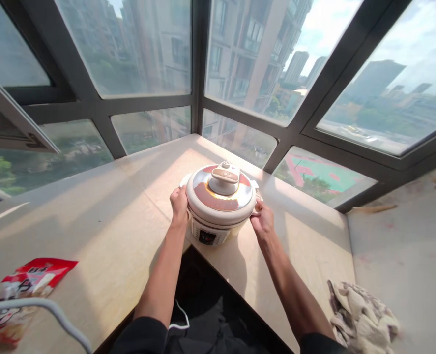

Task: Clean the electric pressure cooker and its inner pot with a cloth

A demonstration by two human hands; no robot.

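Both arms extended from the lower edge, converging toward mid-frame. Left forearm [162, 270] slants up and rightward; right forearm [289, 280] slants up and leftward, at a shallower angle. Bare skin from wrist to near the elbow; dark left sleeve [140, 337] and dark right sleeve [321, 344] at bottom of frame. Left hand [180, 200] just left of centre, closed in a grip, fingers partly hidden. Right hand [262, 220] right of centre, slightly lower, likewise curled in a grip. Hands apart, roughly mirrored.
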